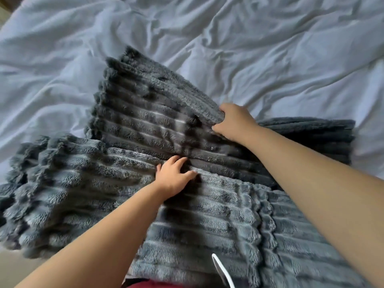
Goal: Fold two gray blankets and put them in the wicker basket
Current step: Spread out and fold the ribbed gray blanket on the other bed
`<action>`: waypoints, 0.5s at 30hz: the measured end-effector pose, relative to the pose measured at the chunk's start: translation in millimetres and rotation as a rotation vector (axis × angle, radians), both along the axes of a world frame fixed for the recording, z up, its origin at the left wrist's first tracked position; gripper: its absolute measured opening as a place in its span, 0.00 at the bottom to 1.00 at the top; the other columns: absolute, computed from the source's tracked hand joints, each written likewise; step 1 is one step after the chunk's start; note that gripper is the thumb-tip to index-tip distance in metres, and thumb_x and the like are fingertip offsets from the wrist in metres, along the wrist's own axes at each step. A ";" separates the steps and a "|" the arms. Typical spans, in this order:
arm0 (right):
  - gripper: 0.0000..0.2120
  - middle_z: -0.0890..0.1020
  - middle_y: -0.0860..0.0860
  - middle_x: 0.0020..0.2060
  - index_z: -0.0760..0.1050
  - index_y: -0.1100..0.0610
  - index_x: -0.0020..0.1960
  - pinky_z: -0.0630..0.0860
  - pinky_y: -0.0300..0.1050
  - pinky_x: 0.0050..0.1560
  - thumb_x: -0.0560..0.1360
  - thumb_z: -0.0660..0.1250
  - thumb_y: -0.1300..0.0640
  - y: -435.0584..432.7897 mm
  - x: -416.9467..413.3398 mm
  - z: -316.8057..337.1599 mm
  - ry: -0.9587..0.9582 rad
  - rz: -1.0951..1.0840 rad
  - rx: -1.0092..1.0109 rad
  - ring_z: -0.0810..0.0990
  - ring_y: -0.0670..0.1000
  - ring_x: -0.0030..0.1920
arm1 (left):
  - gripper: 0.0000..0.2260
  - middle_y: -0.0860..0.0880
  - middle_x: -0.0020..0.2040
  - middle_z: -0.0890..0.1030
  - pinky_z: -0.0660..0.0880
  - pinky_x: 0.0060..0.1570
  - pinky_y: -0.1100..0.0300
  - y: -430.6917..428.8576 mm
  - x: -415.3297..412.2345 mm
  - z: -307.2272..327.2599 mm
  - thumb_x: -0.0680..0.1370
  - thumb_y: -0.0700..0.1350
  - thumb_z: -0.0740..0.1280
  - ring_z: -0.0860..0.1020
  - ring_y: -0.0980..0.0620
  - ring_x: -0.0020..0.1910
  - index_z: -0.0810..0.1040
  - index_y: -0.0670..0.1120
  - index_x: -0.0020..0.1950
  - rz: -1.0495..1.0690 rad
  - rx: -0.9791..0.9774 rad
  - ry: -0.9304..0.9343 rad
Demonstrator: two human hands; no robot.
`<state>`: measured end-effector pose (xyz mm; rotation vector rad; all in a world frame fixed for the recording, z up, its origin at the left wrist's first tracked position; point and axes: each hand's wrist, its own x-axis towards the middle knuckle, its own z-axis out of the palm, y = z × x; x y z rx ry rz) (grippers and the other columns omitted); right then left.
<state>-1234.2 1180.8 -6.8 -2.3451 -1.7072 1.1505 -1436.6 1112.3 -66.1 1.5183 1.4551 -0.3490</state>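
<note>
A gray ribbed plush blanket (87, 183) lies spread over the near part of the bed. A flap of it (149, 104) is lifted and tilted up toward the far side. My right hand (234, 119) pinches the flap's lower right edge. My left hand (176, 176) rests with fingers spread on the flat part, at the crease below the flap. A darker gray blanket (324, 134) lies folded behind my right forearm. No wicker basket is in view.
A rumpled pale blue-white sheet (249, 48) covers the bed all around the blankets. A white strap or cord (220, 269) and a bit of dark red clothing (153, 284) show at the bottom edge.
</note>
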 end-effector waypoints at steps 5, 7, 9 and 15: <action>0.10 0.67 0.49 0.33 0.64 0.55 0.40 0.61 0.44 0.30 0.70 0.64 0.65 -81.2 -54.5 56.6 0.101 0.151 -0.010 0.69 0.55 0.37 | 0.26 0.43 0.55 0.81 0.71 0.62 0.49 18.9 -0.3 69.5 0.78 0.66 0.52 0.80 0.46 0.50 0.77 0.49 0.57 1.265 -0.376 -0.752; 0.10 0.71 0.51 0.40 0.66 0.56 0.45 0.68 0.47 0.32 0.69 0.64 0.67 -122.1 -76.4 72.6 0.154 0.223 -0.057 0.73 0.57 0.42 | 0.33 0.43 0.60 0.80 0.73 0.60 0.44 14.7 -6.8 89.5 0.73 0.72 0.57 0.79 0.43 0.56 0.75 0.48 0.64 1.327 -0.430 -0.945; 0.12 0.74 0.55 0.48 0.69 0.58 0.50 0.76 0.52 0.44 0.68 0.65 0.66 -158.4 -92.4 83.8 0.216 0.303 -0.120 0.76 0.59 0.49 | 0.35 0.42 0.64 0.77 0.73 0.61 0.43 -0.6 -8.1 103.3 0.70 0.66 0.68 0.78 0.42 0.60 0.70 0.47 0.70 1.258 -0.381 -0.864; 0.25 0.68 0.55 0.60 0.67 0.55 0.67 0.75 0.50 0.42 0.70 0.63 0.63 -213.8 -67.3 87.7 0.064 0.266 -0.329 0.76 0.61 0.53 | 0.35 0.38 0.62 0.74 0.77 0.51 0.52 -57.6 -21.8 104.2 0.68 0.38 0.74 0.76 0.42 0.54 0.60 0.40 0.70 0.986 -0.095 -0.032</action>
